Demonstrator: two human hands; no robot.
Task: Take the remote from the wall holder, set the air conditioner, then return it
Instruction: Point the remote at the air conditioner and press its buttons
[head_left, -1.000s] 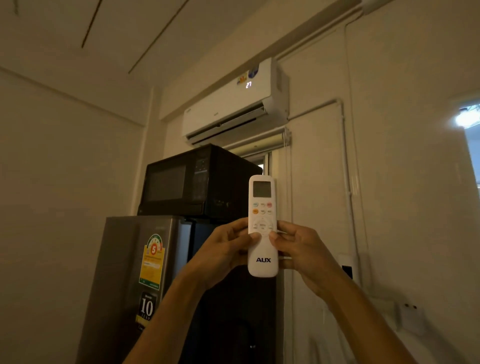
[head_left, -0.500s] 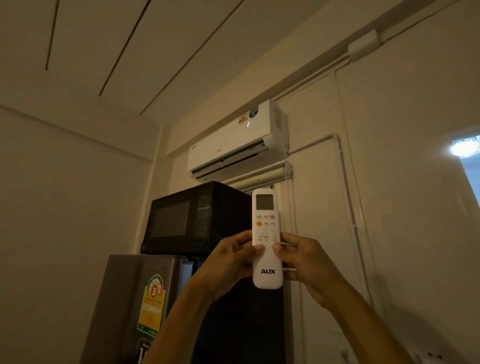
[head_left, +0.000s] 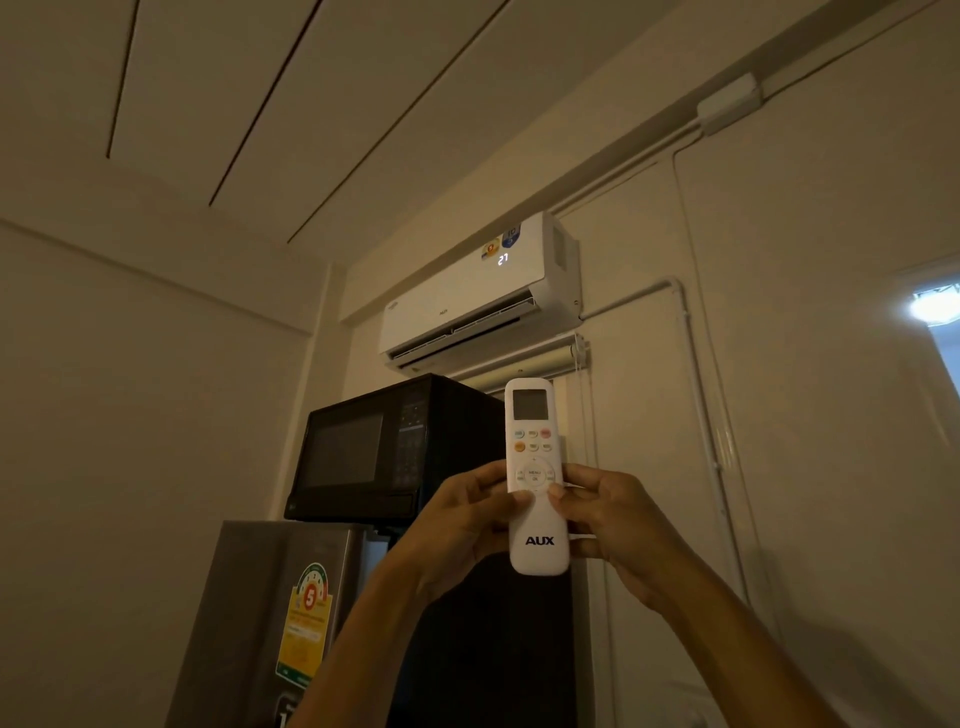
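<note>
A white AUX remote (head_left: 537, 540) stands upright at the centre of the view, its small screen at the top and coloured buttons below it. My left hand (head_left: 457, 525) grips its left side and my right hand (head_left: 613, 525) its right side, both thumbs resting on the round button pad. High on the wall hangs the white air conditioner (head_left: 467, 296), its flap open and its display lit with 27. The wall holder is out of view.
A black microwave (head_left: 363, 452) sits on a grey fridge (head_left: 260, 623) left of my hands. A rolled blind (head_left: 524, 364) hangs under the air conditioner. White pipes (head_left: 696, 395) run down the right wall, and a bright window edge (head_left: 935, 306) shows far right.
The view has tilted upward, so the air conditioner and microwave sit lower in the frame and more ceiling shows. Both hands still hold the remote upright in the same grip.
</note>
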